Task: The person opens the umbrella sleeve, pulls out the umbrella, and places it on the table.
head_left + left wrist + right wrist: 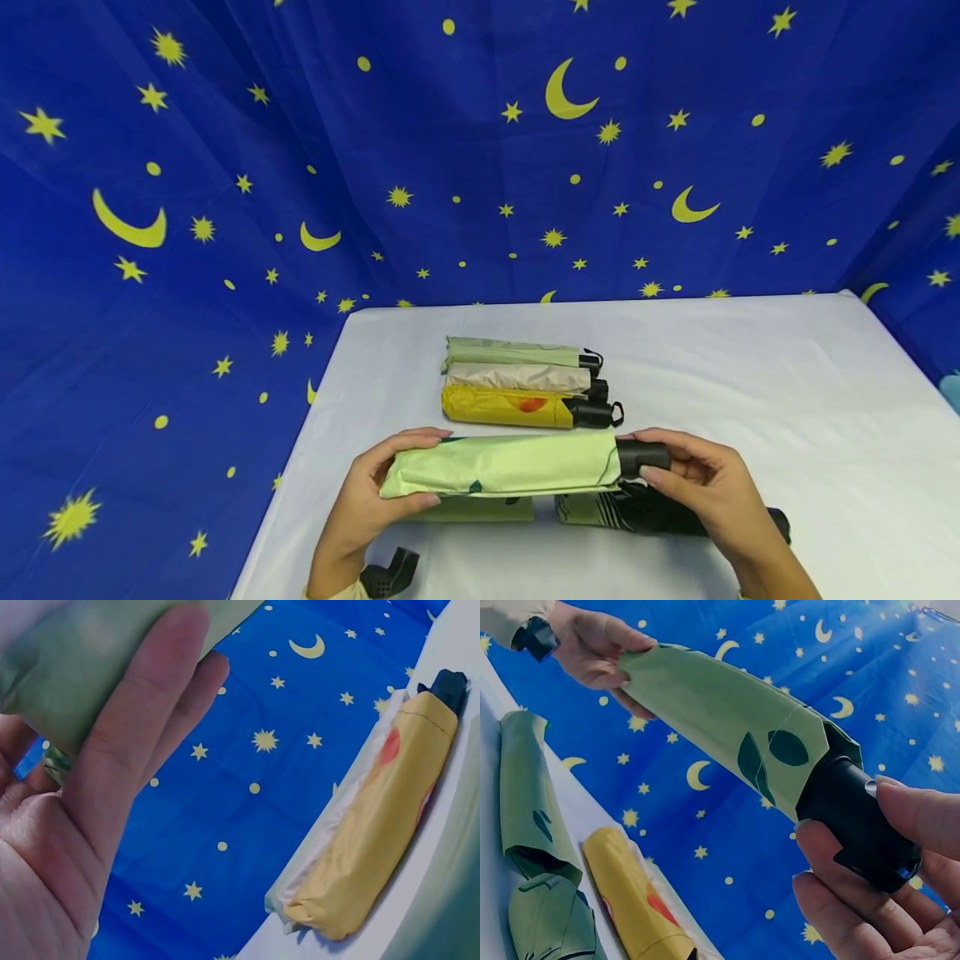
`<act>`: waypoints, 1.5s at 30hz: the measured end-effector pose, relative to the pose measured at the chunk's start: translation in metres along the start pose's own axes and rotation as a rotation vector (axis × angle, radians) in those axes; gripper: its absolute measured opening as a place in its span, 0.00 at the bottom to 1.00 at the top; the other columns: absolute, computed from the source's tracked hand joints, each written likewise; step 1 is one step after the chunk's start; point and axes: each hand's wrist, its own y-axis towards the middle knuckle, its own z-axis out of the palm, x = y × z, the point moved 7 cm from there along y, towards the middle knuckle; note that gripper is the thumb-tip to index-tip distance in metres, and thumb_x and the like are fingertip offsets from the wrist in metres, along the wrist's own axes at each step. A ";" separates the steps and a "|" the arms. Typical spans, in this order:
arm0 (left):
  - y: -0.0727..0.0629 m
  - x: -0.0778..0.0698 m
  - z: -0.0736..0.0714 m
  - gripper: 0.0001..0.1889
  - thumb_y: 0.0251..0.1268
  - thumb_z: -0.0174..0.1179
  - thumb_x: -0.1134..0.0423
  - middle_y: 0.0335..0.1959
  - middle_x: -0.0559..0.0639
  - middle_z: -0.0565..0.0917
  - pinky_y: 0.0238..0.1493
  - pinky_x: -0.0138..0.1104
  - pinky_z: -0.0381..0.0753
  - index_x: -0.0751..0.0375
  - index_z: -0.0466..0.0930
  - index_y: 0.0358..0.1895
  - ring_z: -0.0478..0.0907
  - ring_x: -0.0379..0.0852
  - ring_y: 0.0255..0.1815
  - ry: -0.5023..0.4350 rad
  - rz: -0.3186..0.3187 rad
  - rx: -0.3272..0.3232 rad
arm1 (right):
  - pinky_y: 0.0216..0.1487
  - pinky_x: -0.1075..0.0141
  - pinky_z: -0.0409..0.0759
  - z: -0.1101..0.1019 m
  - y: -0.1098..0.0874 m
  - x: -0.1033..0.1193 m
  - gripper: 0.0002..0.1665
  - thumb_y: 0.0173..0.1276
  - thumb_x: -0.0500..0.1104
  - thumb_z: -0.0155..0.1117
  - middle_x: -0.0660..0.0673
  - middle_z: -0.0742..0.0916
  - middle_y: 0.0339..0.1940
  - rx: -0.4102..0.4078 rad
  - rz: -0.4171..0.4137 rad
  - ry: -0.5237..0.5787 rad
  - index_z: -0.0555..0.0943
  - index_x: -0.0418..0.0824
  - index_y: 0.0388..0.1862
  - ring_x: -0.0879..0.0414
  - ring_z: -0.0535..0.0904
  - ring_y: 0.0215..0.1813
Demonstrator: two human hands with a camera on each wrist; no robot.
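Both hands hold a folded light green umbrella level above the white table. At its cloth end, the left hand grips it between thumb and fingers. The right hand pinches the black handle at the other end. Dark green leaf shapes show on the cloth in the right wrist view. Behind and partly below the held umbrella lie a green leaf-printed cover with a dark mouth and a green-and-black folded umbrella, both partly hidden in the head view.
Farther back, a yellow umbrella, a beige one and a pale green one lie side by side, handles to the right. A blue curtain with yellow stars and moons surrounds the white table.
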 end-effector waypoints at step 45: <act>-0.005 0.002 -0.006 0.33 0.53 0.66 0.89 0.67 0.72 0.73 0.60 0.38 0.80 0.76 0.72 0.65 0.72 0.58 0.69 0.038 0.038 0.005 | 0.50 0.55 0.86 0.002 -0.005 -0.007 0.23 0.70 0.19 0.56 0.38 0.85 0.61 0.048 0.048 0.154 0.75 0.21 0.64 0.48 0.84 0.59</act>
